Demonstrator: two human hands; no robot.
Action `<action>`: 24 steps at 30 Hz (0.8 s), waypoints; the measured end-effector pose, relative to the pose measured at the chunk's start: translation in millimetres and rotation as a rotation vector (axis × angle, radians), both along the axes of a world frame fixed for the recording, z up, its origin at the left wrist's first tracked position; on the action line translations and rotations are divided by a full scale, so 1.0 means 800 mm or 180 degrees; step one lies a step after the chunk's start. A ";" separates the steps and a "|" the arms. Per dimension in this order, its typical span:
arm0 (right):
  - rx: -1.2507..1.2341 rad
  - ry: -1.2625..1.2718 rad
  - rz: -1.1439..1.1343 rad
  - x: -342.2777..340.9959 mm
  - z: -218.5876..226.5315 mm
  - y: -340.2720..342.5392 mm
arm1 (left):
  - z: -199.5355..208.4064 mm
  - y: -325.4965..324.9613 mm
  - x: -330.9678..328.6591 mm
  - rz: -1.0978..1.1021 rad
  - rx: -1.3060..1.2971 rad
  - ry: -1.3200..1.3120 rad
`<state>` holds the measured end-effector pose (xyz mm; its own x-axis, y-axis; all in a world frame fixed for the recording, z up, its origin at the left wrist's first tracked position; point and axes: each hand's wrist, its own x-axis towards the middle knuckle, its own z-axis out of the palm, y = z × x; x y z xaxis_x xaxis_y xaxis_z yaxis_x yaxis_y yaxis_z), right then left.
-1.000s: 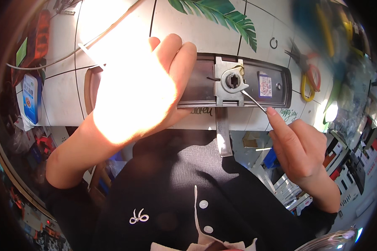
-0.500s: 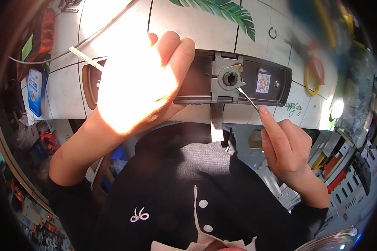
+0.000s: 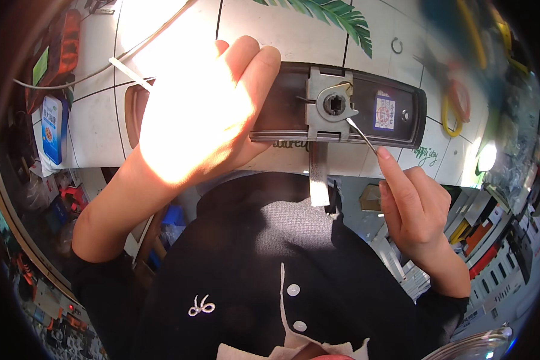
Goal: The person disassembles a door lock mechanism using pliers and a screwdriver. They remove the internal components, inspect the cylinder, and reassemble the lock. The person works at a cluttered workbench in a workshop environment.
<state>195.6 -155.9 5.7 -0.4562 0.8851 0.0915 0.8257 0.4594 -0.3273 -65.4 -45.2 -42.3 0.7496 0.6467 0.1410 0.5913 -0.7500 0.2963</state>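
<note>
At a sunlit table [image 3: 390,21], I hold a long, dark door-handle plate [image 3: 363,99] with its hollow back turned up, partway through work on its centre. The silver bracket [image 3: 314,128] already sits across the plate, the beaked ring [image 3: 335,121] rests round the slotted hub [image 3: 336,105], and a thin wire spring [image 3: 345,87] curves along the ring's far side. Lying loose on the table beyond the plate is what looks like a C-shaped retaining clip [image 3: 393,47]; no such clip shows on the hub, so I judge this stage unfinished, though whether the two belong together I cannot tell.

The fingers of my left hand [image 3: 204,120] are curled over the plate's left half, clamped on it with the thumb at the near edge, though glare washes out most of the grip. The fingers of my right hand [image 3: 417,204] are together, closed round a slim screwdriver [image 3: 363,134], the index finger stretched along its shaft; the rest of it is hidden by my hand. Its tip meets or nearly meets the ring's beak; I cannot tell which. A flat metal lever [image 3: 319,180] projects from below the plate's near edge toward me.
</note>
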 end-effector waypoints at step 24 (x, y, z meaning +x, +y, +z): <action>-0.0019 0.0200 0.0532 0.007 0.004 0.028 | -0.005 0.019 0.003 -0.0224 -0.0131 -0.0246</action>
